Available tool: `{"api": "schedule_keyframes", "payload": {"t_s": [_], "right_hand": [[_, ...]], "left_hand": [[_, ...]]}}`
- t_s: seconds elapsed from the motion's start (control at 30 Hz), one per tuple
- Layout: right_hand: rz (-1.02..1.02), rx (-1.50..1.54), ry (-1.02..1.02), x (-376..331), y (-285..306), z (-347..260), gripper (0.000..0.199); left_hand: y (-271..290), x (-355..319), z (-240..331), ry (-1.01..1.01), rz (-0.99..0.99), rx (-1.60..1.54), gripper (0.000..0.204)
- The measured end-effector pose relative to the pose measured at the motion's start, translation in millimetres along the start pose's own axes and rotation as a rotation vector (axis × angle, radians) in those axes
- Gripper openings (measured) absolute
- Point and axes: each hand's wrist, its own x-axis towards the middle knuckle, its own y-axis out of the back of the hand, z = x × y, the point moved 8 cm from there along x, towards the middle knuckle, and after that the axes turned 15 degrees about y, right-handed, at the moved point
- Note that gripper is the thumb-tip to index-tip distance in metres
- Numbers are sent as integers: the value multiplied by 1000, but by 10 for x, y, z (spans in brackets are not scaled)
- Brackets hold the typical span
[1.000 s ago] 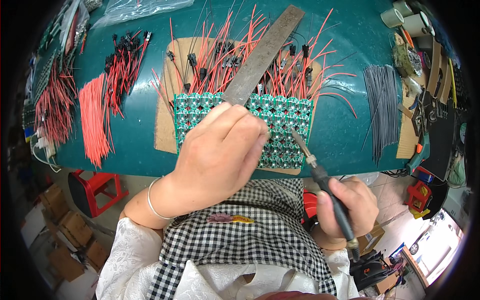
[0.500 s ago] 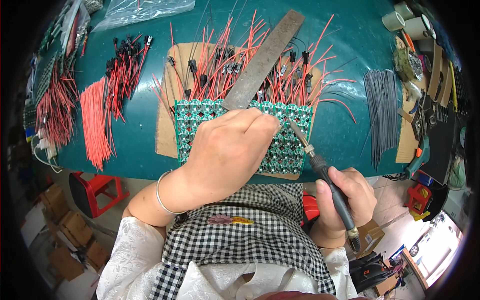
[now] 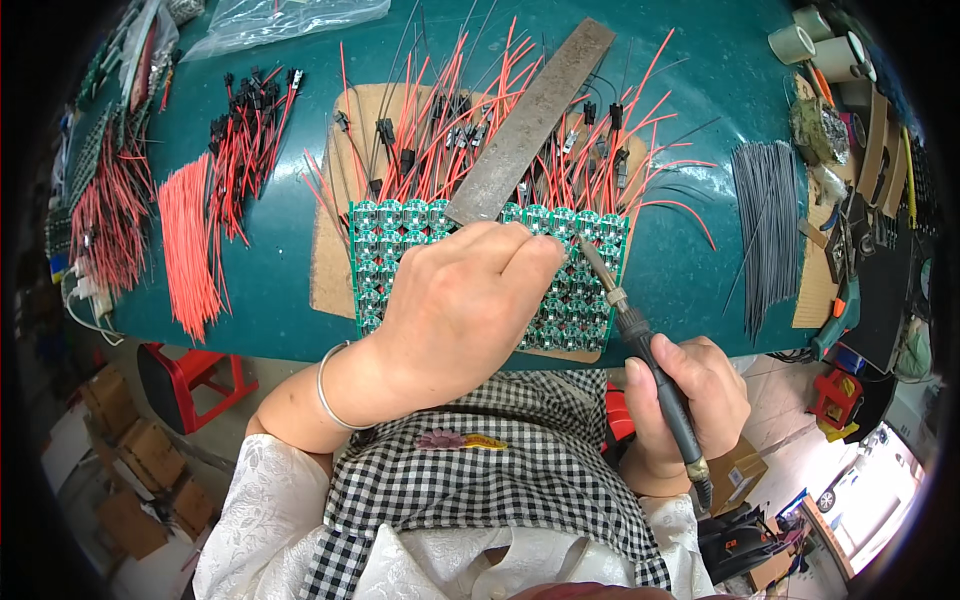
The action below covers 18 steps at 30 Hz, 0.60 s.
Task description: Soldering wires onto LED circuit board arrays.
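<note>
One soldering iron (image 3: 664,392), apron patch (image 3: 460,440) illegible

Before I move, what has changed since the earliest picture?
The left hand has shifted right over the circuit boards, and the tip of the soldering iron has moved toward their far edge. No grasp or release shows. The right hand still grips the iron; the metal bar still lies across the red wires.

I hold the left grip (image 3: 465,300) folded over, back upward, its tips hidden from me, the left forearm (image 3: 288,412) slanting in from the lower left. My right grip (image 3: 708,400) is curled closed, thumb (image 3: 642,392) pointing forward.
</note>
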Motion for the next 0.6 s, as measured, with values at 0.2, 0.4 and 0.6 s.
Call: {"api": "schedule_keyframes", "payload": {"t_s": [0.2, 0.4, 0.6], "right_hand": [[-65, -33, -8, 0, -47, -65, 33], [-93, -83, 8, 30, -89, -127, 34], [-81, -84, 17, 103, -94, -146, 27]], "left_hand": [[-26, -6, 15, 2, 5, 39, 24], [-86, -1, 19, -6, -16, 64, 22], [-90, -2, 28, -1, 1, 62, 21]]}}
